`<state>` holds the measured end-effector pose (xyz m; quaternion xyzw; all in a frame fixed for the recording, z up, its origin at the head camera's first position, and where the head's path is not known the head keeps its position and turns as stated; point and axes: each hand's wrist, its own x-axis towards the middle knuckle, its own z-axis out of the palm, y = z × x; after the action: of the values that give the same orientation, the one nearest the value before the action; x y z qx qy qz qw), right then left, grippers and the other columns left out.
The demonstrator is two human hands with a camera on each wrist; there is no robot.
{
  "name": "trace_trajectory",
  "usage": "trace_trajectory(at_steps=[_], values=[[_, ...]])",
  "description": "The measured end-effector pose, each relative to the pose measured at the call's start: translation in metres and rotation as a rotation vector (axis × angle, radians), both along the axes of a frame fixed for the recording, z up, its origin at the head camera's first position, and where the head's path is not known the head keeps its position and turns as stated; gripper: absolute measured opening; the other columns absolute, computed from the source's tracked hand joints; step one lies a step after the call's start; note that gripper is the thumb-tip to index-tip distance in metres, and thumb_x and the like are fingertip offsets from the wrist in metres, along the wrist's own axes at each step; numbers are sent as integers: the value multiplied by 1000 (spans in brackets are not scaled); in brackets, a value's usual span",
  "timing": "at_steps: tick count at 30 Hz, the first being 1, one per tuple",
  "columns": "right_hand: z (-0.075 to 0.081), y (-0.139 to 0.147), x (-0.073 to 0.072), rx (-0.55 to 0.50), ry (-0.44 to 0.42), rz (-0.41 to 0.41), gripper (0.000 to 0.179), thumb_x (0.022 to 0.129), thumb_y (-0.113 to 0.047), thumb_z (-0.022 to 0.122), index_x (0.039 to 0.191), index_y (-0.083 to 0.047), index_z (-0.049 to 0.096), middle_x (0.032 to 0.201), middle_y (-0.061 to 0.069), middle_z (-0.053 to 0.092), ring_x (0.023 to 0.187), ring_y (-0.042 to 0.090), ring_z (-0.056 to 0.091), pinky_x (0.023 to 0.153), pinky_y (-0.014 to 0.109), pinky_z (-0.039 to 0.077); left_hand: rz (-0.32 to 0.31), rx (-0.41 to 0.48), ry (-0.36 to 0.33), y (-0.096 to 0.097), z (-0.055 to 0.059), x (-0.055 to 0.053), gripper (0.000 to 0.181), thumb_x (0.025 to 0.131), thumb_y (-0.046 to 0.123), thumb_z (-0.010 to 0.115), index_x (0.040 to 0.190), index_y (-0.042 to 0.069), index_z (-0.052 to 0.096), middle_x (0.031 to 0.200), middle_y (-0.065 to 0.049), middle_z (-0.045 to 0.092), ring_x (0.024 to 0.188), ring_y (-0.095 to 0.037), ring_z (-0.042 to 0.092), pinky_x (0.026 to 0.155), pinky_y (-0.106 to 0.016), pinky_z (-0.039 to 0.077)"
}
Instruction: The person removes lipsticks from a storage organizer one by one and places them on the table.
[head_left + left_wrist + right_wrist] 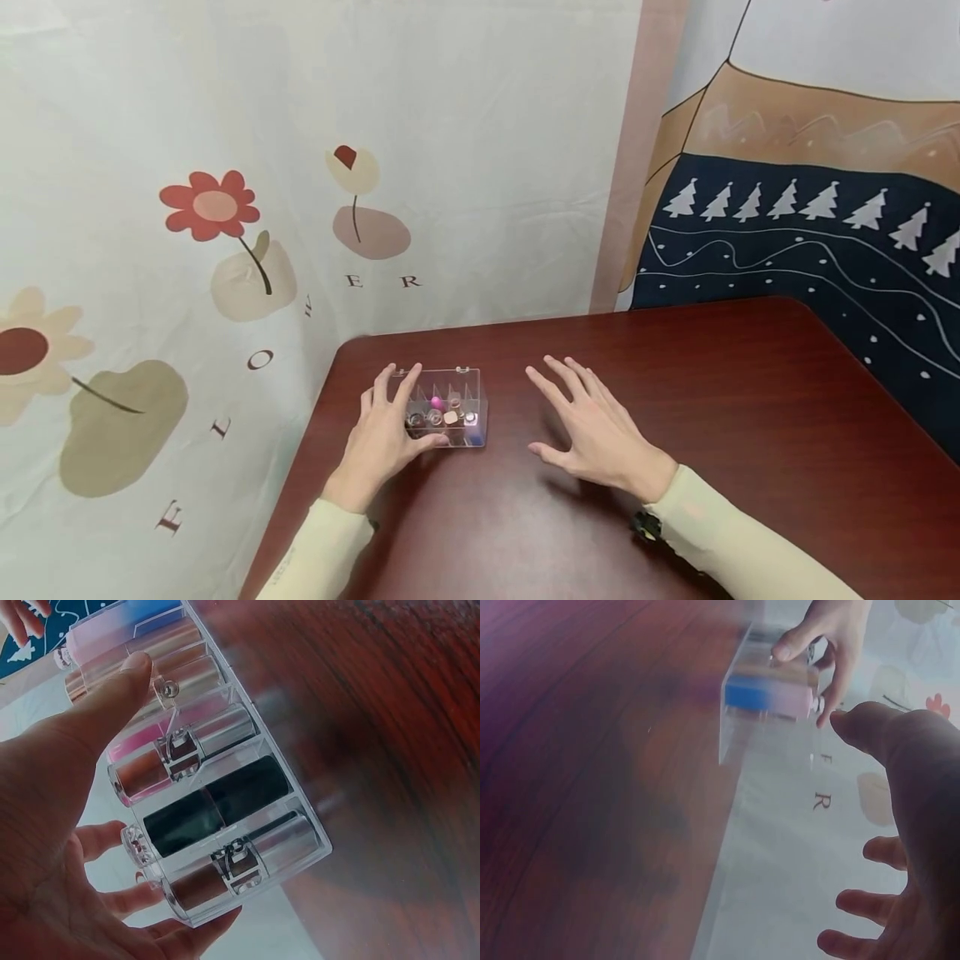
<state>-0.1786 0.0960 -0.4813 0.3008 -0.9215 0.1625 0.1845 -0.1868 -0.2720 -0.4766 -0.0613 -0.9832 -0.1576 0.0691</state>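
Observation:
A clear plastic divided organizer box (483, 408) stands on the table's left part, holding several small cosmetic tubes that look like lipsticks or lip glosses. My left hand (381, 437) grips it, thumb across the front wall and fingers reaching over toward the back. Up close in the left wrist view, a dark tube (217, 802) and a pink-and-blue tube (124, 630) sit in separate slots. To the right of the box, my right hand (600, 433) hovers over the table with fingers spread, touching nothing.
The reddish-brown wooden table (750, 400) extends widely to the right. A pale flower-print cloth (480, 167) hangs behind and to the left, and a dark cloth with white trees (795, 233) hangs at the back right.

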Motion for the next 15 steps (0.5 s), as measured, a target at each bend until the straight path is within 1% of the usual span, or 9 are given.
trace_trajectory(at_steps=[9, 15], values=[[0, -22, -5, 17, -21, 45, 108, 94, -61, 92, 181, -21, 43, 184, 17, 45, 164, 52, 53, 132, 65, 53, -11, -32, 39, 7, 1, 0, 129, 76, 59, 108, 182, 31, 41, 182, -19, 36, 153, -56, 53, 70, -59, 71], [1, -37, -11, 26, -47, 78, 109, 96, -62, 90, 183, -21, 40, 185, 17, 45, 164, 51, 53, 131, 64, 54, -20, -56, 82, 9, 0, 2, 128, 73, 58, 110, 180, 29, 45, 180, -19, 41, 146, -53, 58, 74, -58, 72]])
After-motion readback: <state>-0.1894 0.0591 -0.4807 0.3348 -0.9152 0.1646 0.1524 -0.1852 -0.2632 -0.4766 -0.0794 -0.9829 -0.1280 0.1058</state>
